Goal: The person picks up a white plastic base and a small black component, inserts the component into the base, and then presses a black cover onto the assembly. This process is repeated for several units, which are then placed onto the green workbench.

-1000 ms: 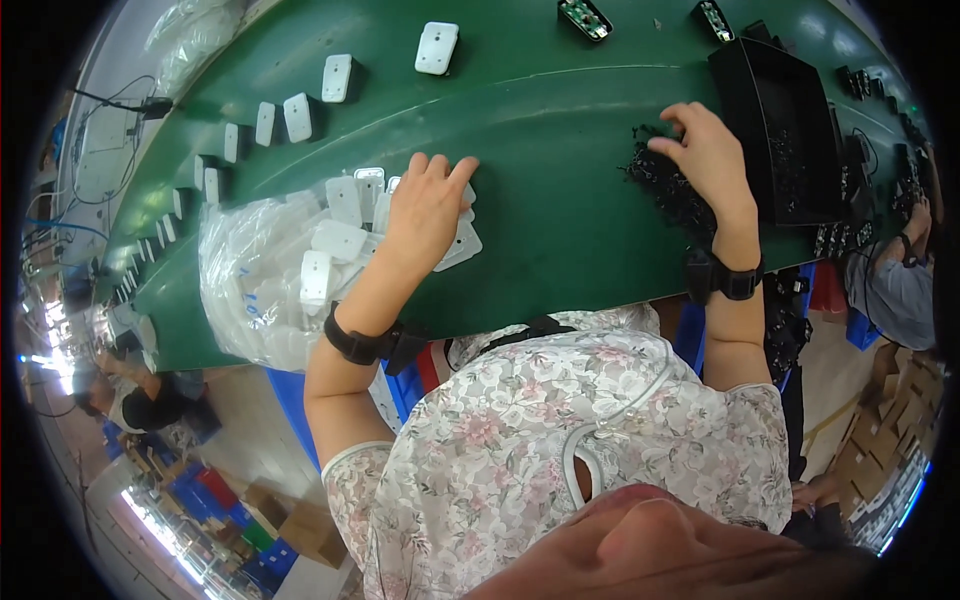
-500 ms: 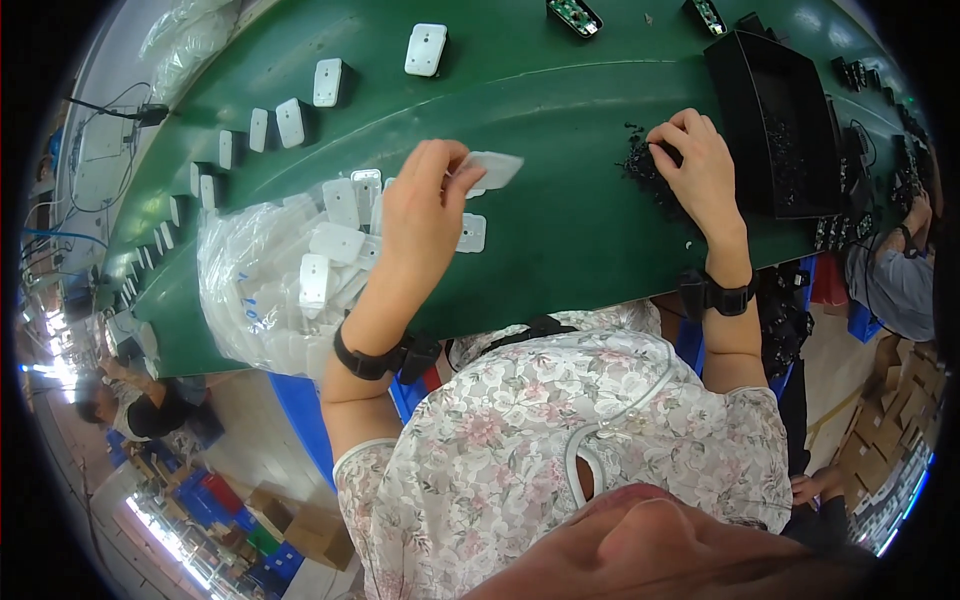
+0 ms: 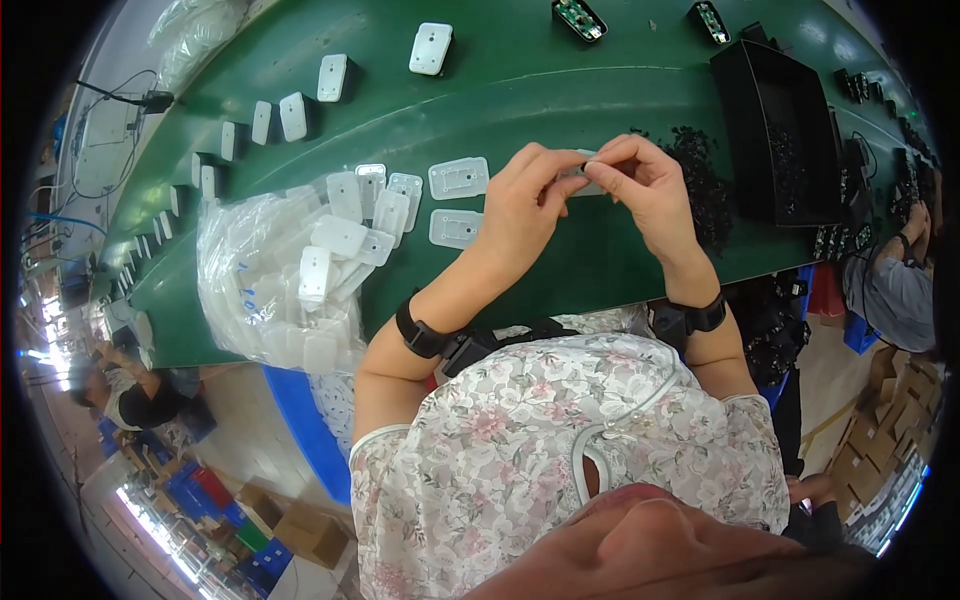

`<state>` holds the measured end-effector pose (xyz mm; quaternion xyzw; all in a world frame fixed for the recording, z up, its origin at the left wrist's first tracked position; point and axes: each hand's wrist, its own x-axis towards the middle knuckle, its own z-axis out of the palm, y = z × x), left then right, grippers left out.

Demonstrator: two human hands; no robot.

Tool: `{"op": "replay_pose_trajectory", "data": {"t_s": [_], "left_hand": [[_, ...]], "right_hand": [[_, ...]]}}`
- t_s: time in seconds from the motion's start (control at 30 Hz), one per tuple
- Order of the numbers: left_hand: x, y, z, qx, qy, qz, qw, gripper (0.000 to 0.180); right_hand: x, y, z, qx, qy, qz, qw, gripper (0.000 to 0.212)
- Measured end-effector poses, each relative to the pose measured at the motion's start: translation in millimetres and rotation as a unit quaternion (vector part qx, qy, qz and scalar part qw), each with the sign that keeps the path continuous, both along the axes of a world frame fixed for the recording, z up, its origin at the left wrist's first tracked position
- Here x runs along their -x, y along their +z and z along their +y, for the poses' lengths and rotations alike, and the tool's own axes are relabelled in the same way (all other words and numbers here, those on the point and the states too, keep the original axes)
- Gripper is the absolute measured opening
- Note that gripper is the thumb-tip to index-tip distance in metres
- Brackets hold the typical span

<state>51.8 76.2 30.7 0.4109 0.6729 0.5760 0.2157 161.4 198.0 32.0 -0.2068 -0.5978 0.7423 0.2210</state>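
Head view: I see both hands raised together over the green worktop. My left hand and right hand pinch one small white plastic plate between their fingertips, each closed on one end of it. Just left of the hands, two flat plates lie on the worktop, beside a clear bag of plates. A heap of small black parts sits right of the hands, against a black tray. More white housings lie farther up.
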Motion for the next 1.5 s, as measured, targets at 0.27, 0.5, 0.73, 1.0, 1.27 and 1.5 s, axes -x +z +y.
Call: {"op": "replay_pose_trajectory", "data": {"t_s": [0.27, 0.5, 0.73, 1.0, 1.27, 1.5], "left_hand": [[6, -9, -7, -0.007, 0.028, 0.147, 0.989, 0.012], [6, -11, -12, -0.003, 0.029, 0.192, 0.981, 0.009], [4, -3, -17, 0.047, -0.026, -0.003, 0.999, 0.017], [7, -4, -19, 0.046, -0.007, -0.366, 0.930, 0.031], [0, -14, -20, -0.003, 0.001, -0.339, 0.941, 0.012], [0, -23, -21, -0.054, 0.025, -0.189, 0.980, 0.007]], "right_hand": [[3, 2, -3, -0.027, 0.042, -0.061, 0.997, 0.009], [2, 7, -3, -0.162, 0.054, -0.088, 0.981, 0.007], [2, 6, -2, -0.501, 0.008, 0.020, 0.865, 0.015], [5, 2, -14, -0.445, -0.049, -0.038, 0.893, 0.010], [8, 0, -20, -0.343, -0.055, -0.118, 0.930, 0.008], [7, -8, -21, -0.334, -0.028, -0.114, 0.935, 0.017]]}}
